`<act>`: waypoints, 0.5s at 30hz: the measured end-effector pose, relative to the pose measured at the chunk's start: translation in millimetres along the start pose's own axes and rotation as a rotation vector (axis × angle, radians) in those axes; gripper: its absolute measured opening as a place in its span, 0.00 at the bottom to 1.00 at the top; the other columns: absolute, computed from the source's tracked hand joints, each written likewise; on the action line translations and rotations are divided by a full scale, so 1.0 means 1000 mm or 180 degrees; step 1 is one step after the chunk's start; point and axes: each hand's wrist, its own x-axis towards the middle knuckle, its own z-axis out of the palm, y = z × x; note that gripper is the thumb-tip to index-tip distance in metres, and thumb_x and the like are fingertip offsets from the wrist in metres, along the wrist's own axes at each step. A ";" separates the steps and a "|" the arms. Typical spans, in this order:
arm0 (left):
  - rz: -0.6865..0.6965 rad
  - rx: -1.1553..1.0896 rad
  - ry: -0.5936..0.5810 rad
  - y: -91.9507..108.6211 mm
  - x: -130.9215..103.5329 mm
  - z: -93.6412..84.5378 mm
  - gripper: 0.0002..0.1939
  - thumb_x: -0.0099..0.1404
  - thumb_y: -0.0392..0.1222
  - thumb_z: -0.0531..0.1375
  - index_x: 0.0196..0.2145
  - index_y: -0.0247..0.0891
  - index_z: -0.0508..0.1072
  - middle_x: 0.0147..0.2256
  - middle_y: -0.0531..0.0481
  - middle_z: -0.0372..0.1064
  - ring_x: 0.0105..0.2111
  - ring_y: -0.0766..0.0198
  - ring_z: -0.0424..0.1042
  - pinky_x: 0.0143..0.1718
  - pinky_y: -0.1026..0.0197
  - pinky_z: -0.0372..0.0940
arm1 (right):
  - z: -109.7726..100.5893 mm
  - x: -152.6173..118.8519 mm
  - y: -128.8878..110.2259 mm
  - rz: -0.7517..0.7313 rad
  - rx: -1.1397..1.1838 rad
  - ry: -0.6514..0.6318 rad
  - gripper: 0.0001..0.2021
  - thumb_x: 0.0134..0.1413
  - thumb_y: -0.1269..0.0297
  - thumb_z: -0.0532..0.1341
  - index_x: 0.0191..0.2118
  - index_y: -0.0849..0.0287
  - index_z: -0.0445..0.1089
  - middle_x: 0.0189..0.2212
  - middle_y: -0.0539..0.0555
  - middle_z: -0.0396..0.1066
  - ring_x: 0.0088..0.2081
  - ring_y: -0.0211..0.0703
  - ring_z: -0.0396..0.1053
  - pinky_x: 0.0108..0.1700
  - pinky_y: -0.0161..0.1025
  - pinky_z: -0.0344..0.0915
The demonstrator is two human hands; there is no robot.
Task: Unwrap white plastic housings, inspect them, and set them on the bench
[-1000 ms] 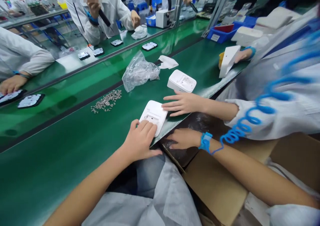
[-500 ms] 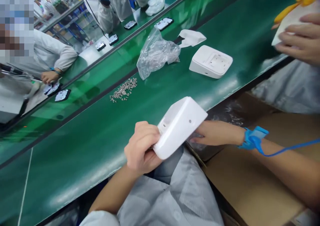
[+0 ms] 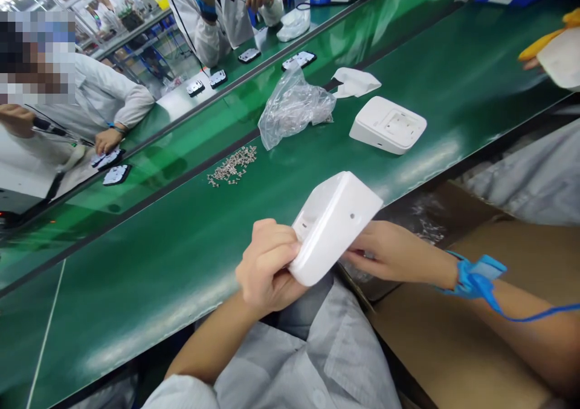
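Note:
A white plastic wedge-shaped housing [image 3: 333,228] is held tilted over the bench's near edge, with a small round hole in the side facing me. My left hand [image 3: 269,267] grips its lower left end, fingers on top and thumb beneath. Behind the housing's right side is my right hand [image 3: 385,252], fingers bent in toward the underside. The fingertips are hidden, so anything between them does not show. A blue wrist strap [image 3: 475,276] with a cord circles my right wrist. A second white housing [image 3: 389,125] lies farther back on the green bench.
Beyond my left hand lies a pile of small screws [image 3: 233,166], near a clear plastic bag [image 3: 296,107] and a white piece [image 3: 356,83]. A cardboard box [image 3: 453,330] stands below right. Co-workers sit across a green divider; at far right, a yellow-gloved hand holds a white part [image 3: 562,58].
The view has shifted, so the bench items appear slightly lower and to the right. Both hands stay at the housing with little change in pose. The neighbour's bare hand has left view at right.

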 end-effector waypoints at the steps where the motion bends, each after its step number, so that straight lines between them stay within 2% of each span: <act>1: 0.0074 -0.0051 0.0149 0.002 0.002 0.006 0.12 0.65 0.41 0.67 0.41 0.42 0.67 0.28 0.53 0.72 0.25 0.63 0.74 0.29 0.57 0.67 | -0.001 0.001 -0.011 -0.0021 0.0433 0.0214 0.17 0.66 0.56 0.61 0.26 0.56 0.68 0.24 0.52 0.67 0.26 0.40 0.64 0.31 0.38 0.60; 4: 0.0014 0.0003 0.0254 0.007 0.002 0.023 0.11 0.65 0.37 0.66 0.41 0.39 0.68 0.29 0.52 0.73 0.28 0.63 0.76 0.31 0.58 0.69 | 0.003 0.004 -0.037 0.0189 0.2277 0.0808 0.12 0.64 0.53 0.65 0.34 0.56 0.73 0.24 0.50 0.65 0.25 0.37 0.59 0.26 0.36 0.55; 7: 0.0023 0.0032 0.0010 0.008 -0.006 0.041 0.13 0.65 0.37 0.68 0.42 0.38 0.68 0.32 0.50 0.75 0.31 0.62 0.77 0.35 0.57 0.70 | 0.010 0.006 -0.048 0.0517 0.3695 0.1000 0.15 0.56 0.52 0.71 0.42 0.55 0.76 0.27 0.50 0.66 0.25 0.35 0.56 0.25 0.34 0.55; 11: 0.0028 -0.0083 -0.0189 0.006 -0.014 0.062 0.12 0.66 0.40 0.68 0.43 0.37 0.69 0.34 0.48 0.76 0.34 0.61 0.78 0.39 0.56 0.69 | 0.010 0.007 -0.046 0.0741 0.4107 0.1296 0.10 0.53 0.58 0.72 0.37 0.57 0.77 0.24 0.49 0.66 0.25 0.34 0.56 0.28 0.35 0.58; 15: 0.0072 -0.0025 -0.0194 0.006 -0.010 0.075 0.12 0.67 0.41 0.68 0.42 0.38 0.69 0.33 0.49 0.75 0.34 0.62 0.77 0.39 0.56 0.68 | 0.001 0.007 -0.043 0.0681 0.4109 0.1404 0.11 0.53 0.56 0.71 0.35 0.58 0.77 0.20 0.47 0.61 0.24 0.35 0.54 0.28 0.35 0.58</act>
